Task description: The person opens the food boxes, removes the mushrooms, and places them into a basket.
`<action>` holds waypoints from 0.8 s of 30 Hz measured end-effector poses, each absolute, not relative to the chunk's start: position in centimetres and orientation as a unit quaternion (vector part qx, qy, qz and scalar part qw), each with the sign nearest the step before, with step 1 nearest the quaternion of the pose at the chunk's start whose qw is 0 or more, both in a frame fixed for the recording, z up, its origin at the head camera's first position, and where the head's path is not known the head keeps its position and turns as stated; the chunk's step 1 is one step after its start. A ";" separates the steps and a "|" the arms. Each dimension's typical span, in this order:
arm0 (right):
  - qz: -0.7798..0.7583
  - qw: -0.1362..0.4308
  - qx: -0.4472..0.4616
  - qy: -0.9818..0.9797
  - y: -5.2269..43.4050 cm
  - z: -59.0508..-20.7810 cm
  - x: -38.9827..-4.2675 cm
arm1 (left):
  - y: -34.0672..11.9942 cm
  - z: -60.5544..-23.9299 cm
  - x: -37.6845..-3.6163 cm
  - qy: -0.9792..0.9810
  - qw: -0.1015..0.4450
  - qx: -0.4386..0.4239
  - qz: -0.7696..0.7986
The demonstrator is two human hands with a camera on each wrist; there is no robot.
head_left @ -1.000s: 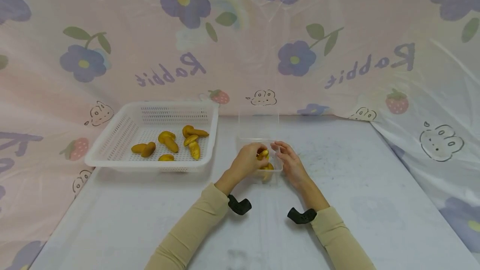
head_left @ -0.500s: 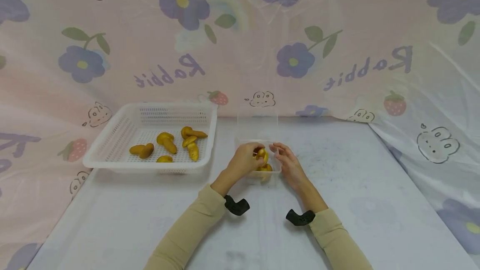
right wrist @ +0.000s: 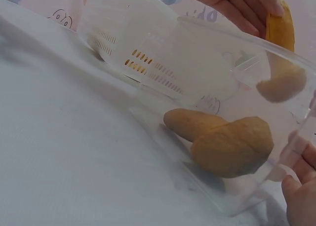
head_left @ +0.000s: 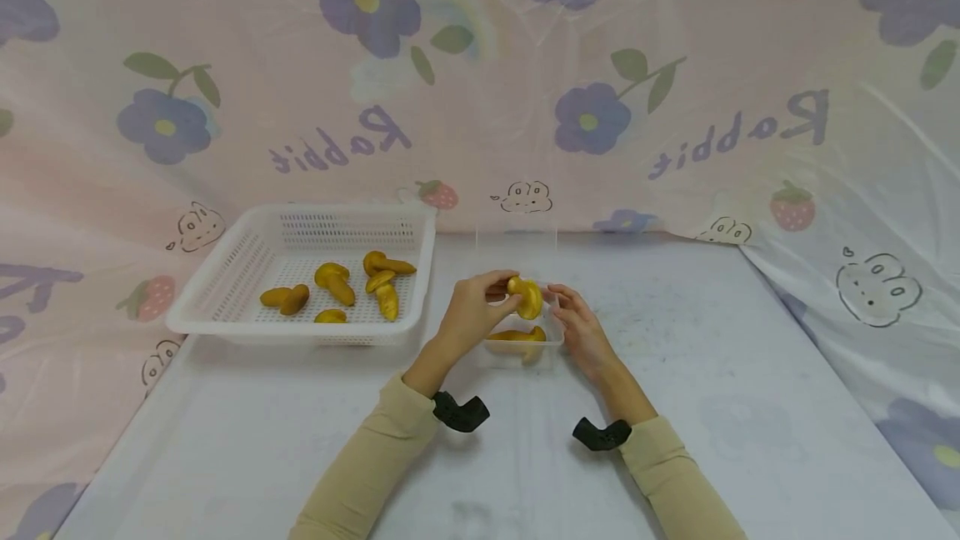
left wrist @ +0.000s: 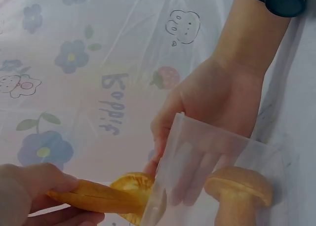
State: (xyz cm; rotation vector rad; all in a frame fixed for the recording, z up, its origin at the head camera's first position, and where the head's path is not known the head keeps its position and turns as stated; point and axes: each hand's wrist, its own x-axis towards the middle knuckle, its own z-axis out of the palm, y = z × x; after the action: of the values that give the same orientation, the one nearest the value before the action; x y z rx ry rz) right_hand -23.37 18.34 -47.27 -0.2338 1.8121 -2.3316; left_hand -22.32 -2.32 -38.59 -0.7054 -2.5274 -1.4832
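My left hand (head_left: pixel 468 311) pinches a yellow mushroom (head_left: pixel 529 298) by its stem, cap pointing right, over a clear plastic box (head_left: pixel 536 344). In the left wrist view the held mushroom's cap (left wrist: pixel 136 186) is at the box's rim. Inside the box, a second mushroom (right wrist: pixel 232 147) lies on its side on the bottom. My right hand (head_left: pixel 585 336) is at the box's right side; in the left wrist view its fingers (left wrist: pixel 190 174) lie fairly straight behind the clear wall. Whether the right thumb touches the box is hard to tell.
On the left stands a white perforated basket (head_left: pixel 300 329) with several yellow mushrooms (head_left: pixel 335 283). A clear upright panel, seemingly the box's lid (head_left: pixel 517 247), rises behind the box. Patterned cloth (head_left: pixel 480 90) hangs along the back of the white table (head_left: pixel 720 373).
The left hand has lifted the mushroom out of the box and turned it so that its cap points right. The mushroom lying in the box shows more fully. The right hand stays put.
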 end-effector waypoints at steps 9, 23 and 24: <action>-0.782 0.077 -0.088 0.612 18.2 -47.3 -23.3 | -4.0 -38.1 -22.3 -0.806 0.066 -0.220 -0.546; -0.788 0.082 -0.090 0.604 18.2 -47.2 -23.3 | -8.3 -36.6 -22.3 -0.773 0.032 -0.204 -0.600; -0.787 0.083 -0.088 0.605 18.2 -47.2 -23.3 | -8.7 -36.4 -22.2 -0.771 0.026 -0.194 -0.606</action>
State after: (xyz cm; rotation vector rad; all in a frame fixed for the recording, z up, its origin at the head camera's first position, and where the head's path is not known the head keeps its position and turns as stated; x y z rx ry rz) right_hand -23.26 18.19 -47.16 -0.2638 1.8058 -2.3496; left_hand -22.24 -8.66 -36.42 -0.6005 -2.3832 -1.8721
